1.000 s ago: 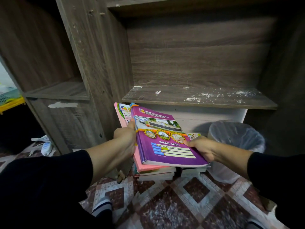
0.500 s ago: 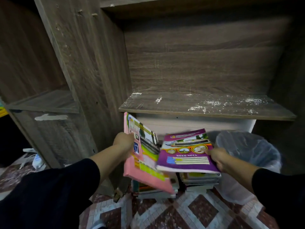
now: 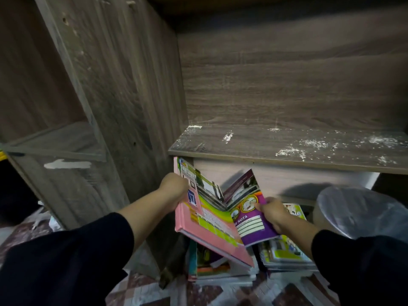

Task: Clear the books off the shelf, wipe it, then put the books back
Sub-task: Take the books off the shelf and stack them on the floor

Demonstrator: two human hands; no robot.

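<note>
My left hand point(image 3: 174, 189) grips a pink book point(image 3: 205, 226) by its upper left edge, tilted up on its side just below the shelf board. My right hand point(image 3: 272, 212) holds a purple "Buku Nota" book point(image 3: 250, 219), tilted against the pink one's right side. Both books hang over two stacks of books point(image 3: 284, 252) on the floor. The wooden shelf point(image 3: 287, 144) above them carries no books and has white dusty flecks on its surface.
A bin lined with a clear plastic bag point(image 3: 357, 210) stands at the right, close to my right arm. A tall wooden side panel point(image 3: 123, 107) rises at the left of the shelf. A lower side shelf point(image 3: 61, 142) sits further left. The floor has patterned tiles point(image 3: 209, 294).
Both books lay flat together a second ago. They have since split, one in each hand, tipped upright and risen towards the shelf; my view has come closer to the shelf.
</note>
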